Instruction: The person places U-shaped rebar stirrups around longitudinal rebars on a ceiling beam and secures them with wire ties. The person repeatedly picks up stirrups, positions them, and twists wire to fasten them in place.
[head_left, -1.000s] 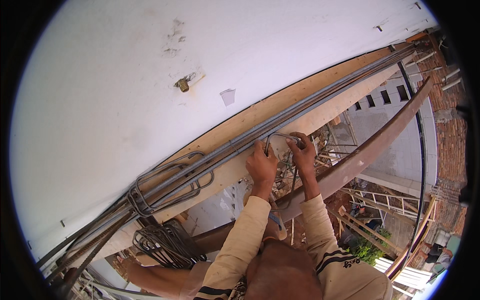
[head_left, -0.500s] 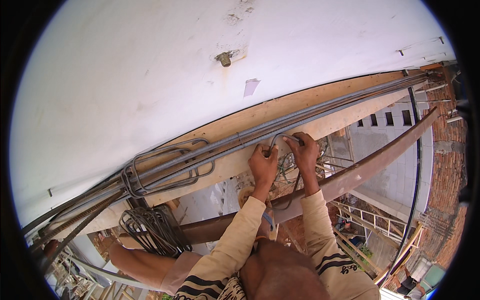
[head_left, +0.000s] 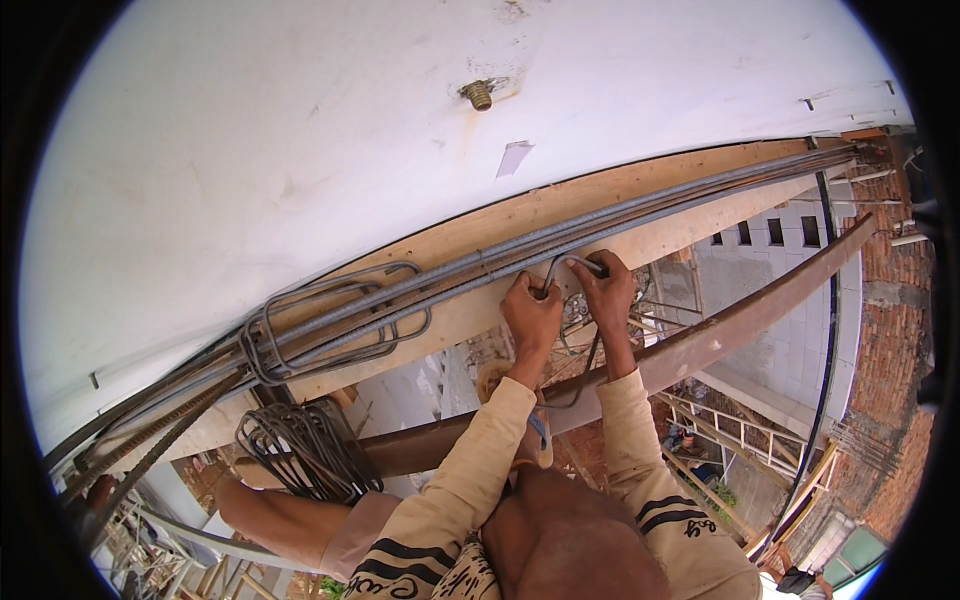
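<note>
White wall (head_left: 300, 150) | left hand (head_left: 532, 312), right hand (head_left: 606, 290) pinch bent rod (head_left: 592, 362) | long axis up-down in view, bend toward bars (head_left: 600, 224)

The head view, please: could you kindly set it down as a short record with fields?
Left hand: pinching the bent steel rod; hand left of the other
Right hand: fingers on the same rod; hand
Long bars: steel bars lying along a wooden board
Loops: bent steel loops overlapping the bars' left part
Pile: more bent loops at lower left
Beam: brown beam passing below the hands
Backdrop: white wall
</note>
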